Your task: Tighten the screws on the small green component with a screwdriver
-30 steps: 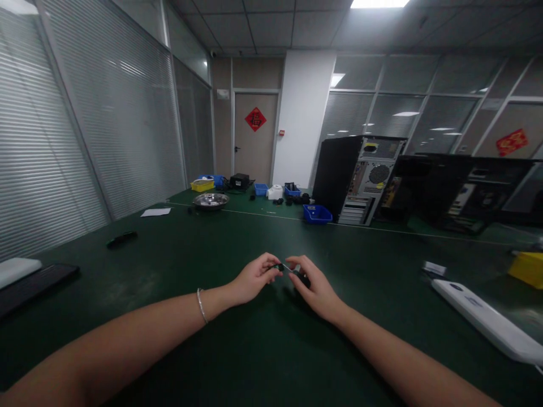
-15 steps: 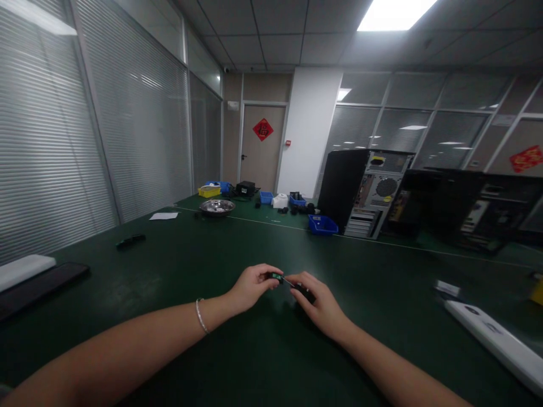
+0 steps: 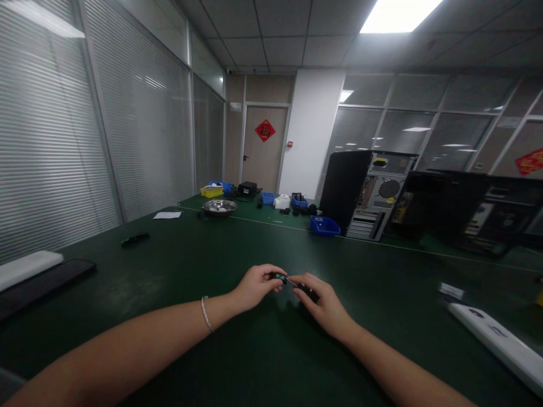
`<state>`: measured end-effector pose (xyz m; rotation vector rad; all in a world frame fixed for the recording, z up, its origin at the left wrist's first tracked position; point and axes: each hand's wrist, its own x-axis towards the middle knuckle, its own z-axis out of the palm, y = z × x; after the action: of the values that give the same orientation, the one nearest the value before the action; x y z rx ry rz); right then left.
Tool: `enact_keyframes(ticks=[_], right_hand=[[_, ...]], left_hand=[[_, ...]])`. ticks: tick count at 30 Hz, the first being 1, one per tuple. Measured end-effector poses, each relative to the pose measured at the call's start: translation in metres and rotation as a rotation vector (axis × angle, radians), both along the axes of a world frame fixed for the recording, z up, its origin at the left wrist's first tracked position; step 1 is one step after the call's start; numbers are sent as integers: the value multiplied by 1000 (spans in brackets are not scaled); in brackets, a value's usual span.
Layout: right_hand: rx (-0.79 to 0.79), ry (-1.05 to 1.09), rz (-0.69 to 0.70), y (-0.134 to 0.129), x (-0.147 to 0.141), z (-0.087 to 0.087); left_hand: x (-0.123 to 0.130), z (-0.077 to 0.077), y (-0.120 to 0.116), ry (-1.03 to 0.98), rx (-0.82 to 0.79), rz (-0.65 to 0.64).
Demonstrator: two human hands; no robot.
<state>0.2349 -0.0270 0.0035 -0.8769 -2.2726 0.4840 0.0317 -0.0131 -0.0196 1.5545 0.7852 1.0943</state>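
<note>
Just above the green tabletop, my left hand (image 3: 257, 287) is closed on a small black part with green on its face (image 3: 280, 277). Most of that part is covered by my fingers, and its kind is too small to tell. Closed around the dark handle of a screwdriver (image 3: 309, 292) is my right hand (image 3: 323, 302). The screwdriver's thin metal shaft points left, its tip at or very near the small part; I cannot tell whether they touch.
A dark slim object (image 3: 136, 239) lies left, beyond a black slab (image 3: 51, 285) and a white box (image 3: 29, 268). Farther back stand a metal bowl (image 3: 219, 208), a blue bin (image 3: 324, 226) and a computer case (image 3: 360, 195). A white long device (image 3: 496, 336) lies right.
The whole view has shifted slightly, so everything sits a little farther right. Both hands keep their grips, with the screwdriver still against or near the small part.
</note>
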Motion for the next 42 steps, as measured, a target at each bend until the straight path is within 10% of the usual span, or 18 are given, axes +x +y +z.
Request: enact_keyframes(ticks=[42], right_hand=[[1,-65,-24,6,-3,-10]], left_hand=[[2,-5,4,75,2,-5]])
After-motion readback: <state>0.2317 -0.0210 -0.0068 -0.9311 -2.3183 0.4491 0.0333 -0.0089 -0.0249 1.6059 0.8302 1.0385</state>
